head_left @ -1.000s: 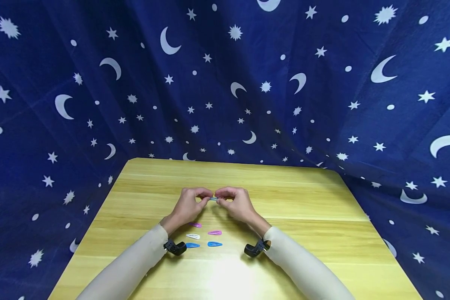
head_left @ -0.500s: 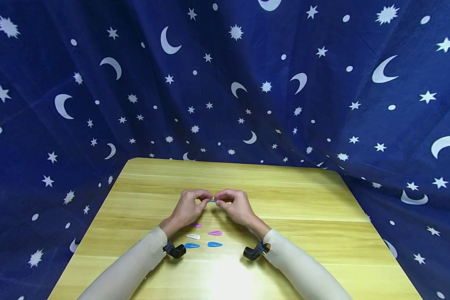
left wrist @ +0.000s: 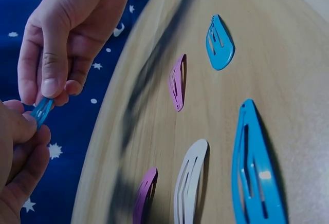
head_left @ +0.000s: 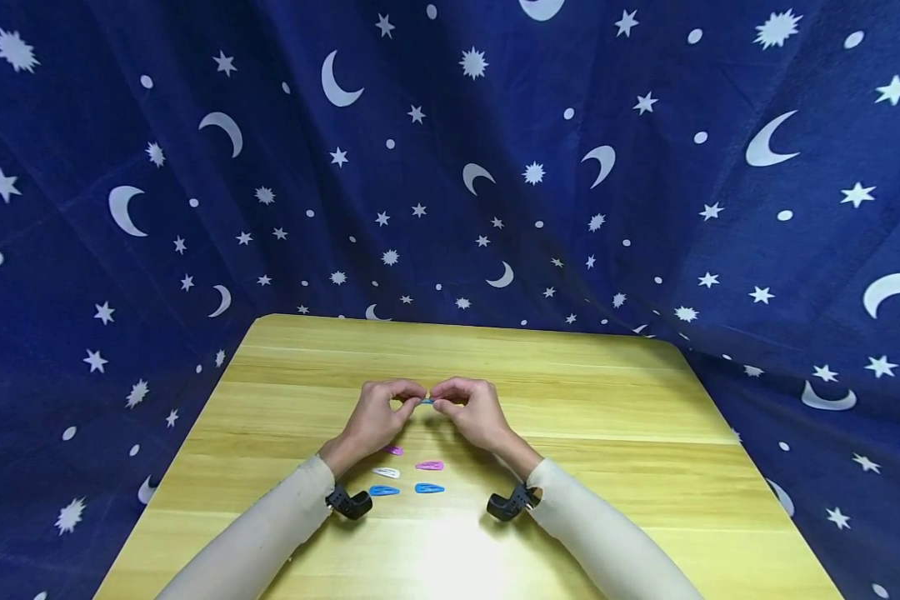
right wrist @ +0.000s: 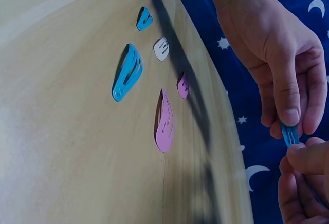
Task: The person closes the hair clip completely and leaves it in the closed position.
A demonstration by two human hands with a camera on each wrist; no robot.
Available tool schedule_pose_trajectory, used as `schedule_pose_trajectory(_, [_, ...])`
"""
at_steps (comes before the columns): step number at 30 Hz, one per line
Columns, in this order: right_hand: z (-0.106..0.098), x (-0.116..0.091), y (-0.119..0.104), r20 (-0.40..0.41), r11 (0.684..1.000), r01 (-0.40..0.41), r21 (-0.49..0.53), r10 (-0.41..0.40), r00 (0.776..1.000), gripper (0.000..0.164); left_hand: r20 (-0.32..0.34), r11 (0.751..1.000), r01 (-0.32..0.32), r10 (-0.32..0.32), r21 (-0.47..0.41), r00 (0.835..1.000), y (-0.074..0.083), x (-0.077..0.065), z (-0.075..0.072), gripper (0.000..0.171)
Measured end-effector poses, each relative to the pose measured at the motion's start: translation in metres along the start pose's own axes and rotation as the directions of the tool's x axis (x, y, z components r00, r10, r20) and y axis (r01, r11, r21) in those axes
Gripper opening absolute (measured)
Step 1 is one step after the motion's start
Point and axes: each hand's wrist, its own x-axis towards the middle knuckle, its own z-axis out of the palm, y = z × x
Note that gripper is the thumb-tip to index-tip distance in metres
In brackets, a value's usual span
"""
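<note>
A blue snap hair clip (left wrist: 42, 112) is held up over the table between both hands. My left hand (head_left: 375, 414) pinches one end between thumb and fingers. At the other end, my right hand (head_left: 474, 410) pinches it the same way, thumb on the near side. The middle of the clip shows between the thumbs in the right wrist view, while its ends are covered by fingers. Closer to me on the table lie two blue clips (head_left: 430, 488), a white clip (head_left: 386, 472) and two pink clips (head_left: 430, 466); one pink clip is partly behind my left wrist.
The wooden table (head_left: 607, 400) has rounded far corners. A dark blue curtain (head_left: 450, 167) with white moons and stars hangs behind and at both sides. Black wrist cameras (head_left: 349, 502) sit low at each wrist, the left one close to a blue clip.
Both hands have come down very slightly toward me with the clip, which tilts a little differently between them. The clips on the table have stayed put.
</note>
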Motion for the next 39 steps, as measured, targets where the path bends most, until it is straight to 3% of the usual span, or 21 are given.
schedule_pose_trajectory(24, [-0.0011,-0.0039,-0.0046,0.049,1.000,-0.015,0.015,0.014,0.999,0.015,-0.001,0.999,-0.031,0.031,-0.037,1.000,0.0023,-0.0028,-0.0018,0.017])
schedule_pose_trajectory(39, [-0.0038,-0.0083,-0.0023,0.075,0.999,-0.012,0.045,0.009,0.997,0.015,0.031,0.999,-0.015,0.017,-0.048,0.999,0.0056,-0.0064,-0.0035,0.018])
